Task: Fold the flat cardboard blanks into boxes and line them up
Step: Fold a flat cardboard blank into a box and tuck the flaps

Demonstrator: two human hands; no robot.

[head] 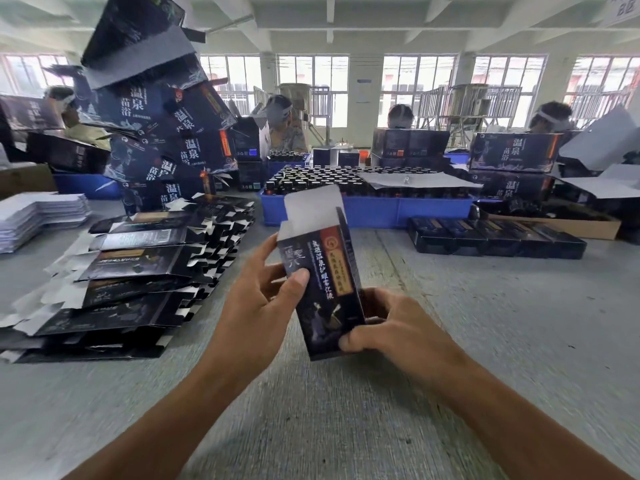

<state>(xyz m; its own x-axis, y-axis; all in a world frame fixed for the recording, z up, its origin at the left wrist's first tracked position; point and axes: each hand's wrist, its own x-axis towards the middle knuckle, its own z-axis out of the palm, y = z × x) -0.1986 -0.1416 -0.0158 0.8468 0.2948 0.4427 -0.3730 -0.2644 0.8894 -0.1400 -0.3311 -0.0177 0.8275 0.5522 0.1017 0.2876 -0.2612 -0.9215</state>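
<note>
Dark printed box point(322, 289), half-formed, held tilted above the grey counter point(485, 323), top flap up and open. Left hand point(258, 306) grips its upper side, thumb pressed on the front panel. Right hand point(391, 327) pinches the lower end. Left of them, flat blanks point(131, 268) lie in a fanned pile. Right, beyond: a row of finished boxes point(495, 237). Farther, a blue tray point(367, 209) of bottles, then seated workers.

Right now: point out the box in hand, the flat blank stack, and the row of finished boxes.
box in hand point(325, 289): head view, printed front panel.
flat blank stack point(138, 268): head view, a dark top blank.
row of finished boxes point(498, 235): head view, a box's top face.
</note>
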